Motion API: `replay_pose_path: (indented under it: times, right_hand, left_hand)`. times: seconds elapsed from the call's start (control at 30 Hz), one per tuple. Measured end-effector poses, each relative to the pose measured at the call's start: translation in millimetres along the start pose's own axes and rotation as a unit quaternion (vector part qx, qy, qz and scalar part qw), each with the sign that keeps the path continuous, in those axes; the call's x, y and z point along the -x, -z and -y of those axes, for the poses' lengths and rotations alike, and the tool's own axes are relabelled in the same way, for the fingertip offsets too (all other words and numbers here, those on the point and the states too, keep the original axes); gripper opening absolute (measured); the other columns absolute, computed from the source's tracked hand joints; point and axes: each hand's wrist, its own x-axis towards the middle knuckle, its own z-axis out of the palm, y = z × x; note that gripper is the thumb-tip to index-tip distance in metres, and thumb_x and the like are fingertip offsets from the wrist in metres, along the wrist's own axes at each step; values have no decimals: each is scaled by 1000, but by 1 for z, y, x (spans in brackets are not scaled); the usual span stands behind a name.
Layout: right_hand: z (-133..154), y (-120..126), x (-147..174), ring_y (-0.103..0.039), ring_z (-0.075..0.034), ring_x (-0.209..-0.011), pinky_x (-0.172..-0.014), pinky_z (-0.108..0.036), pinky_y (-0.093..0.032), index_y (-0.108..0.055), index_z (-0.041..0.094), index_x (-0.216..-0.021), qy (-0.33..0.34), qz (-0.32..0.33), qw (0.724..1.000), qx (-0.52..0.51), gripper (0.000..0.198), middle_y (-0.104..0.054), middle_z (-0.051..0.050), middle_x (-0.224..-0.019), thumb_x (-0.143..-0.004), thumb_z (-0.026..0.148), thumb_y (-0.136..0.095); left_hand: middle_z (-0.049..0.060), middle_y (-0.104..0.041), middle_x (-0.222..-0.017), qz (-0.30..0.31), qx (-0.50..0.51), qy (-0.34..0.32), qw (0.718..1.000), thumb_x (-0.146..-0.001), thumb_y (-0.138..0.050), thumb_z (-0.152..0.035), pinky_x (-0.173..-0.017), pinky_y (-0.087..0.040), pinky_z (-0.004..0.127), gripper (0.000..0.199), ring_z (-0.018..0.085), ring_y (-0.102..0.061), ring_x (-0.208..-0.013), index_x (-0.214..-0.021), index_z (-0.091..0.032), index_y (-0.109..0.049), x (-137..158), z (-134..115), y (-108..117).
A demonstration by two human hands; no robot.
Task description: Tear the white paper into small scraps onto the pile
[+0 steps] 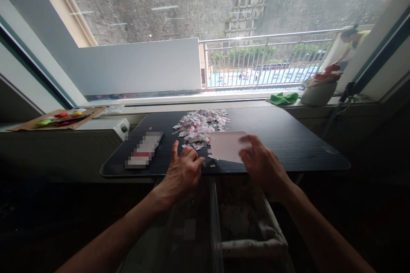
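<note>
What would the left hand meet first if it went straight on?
Probably the near edge of the scraps, piled on the table just beyond the left hand. Height above the table is unclear from this one view, so it might pass over the loose bits.

text: none legible | phone screen (144, 150): pixelated | paper scraps (199, 124): too small to read

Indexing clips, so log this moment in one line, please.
right hand: holds flat pale-pink rectangular piece | left hand: near heap of white-pink paper scraps | surface: black wood-grain table
</note>
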Motion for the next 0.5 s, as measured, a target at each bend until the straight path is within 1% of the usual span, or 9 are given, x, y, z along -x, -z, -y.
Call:
replay_pose_path:
  times: [0.17, 0.3, 0.4, 0.5]
  right_hand:
    - [-4, 5, 0, -61, -21, -63, -61, -28, -42, -54, 19, -110, -20, -17, 1000, 11, 32, -68, -5, -78, -80, 26, -44]
    - [-3, 2, -1, -61, -20, -61, -59, -28, -41, -54, 19, -109, -12, 1, 1000, 7, 31, -68, -5, -75, -80, 24, -45]
    - [-7, 3, 2, -60, -20, -58, -58, -28, -40, -56, 20, -108, -6, -30, 999, 28, 30, -66, -4, -72, -80, 24, -45]
    - [-12, 7, 2, -59, -19, -57, -59, -28, -40, -55, 20, -109, -7, -61, 997, 39, 31, -67, -4, -74, -81, 25, -45]
  left_hand:
    - [6, -60, -89, 6, 4, 5, 1000, -81, -50, -17, -107, -15, 65, 22, 25, -50, -100, -97, -20, -65, -5, 0, -3]
    - [6, -60, -91, 12, -6, 5, 1000, -82, -50, -17, -107, -14, 65, 20, 25, -49, -102, -94, -20, -65, -13, -1, -3]
    - [7, -61, -92, 14, -9, 5, 1000, -83, -49, -18, -107, -14, 65, 21, 25, -49, -102, -96, -19, -65, -17, -2, -3]
    - [7, -61, -92, 14, -3, 2, 1000, -84, -47, -18, -106, -15, 65, 26, 25, -50, -102, -104, -20, -64, -20, -4, -5]
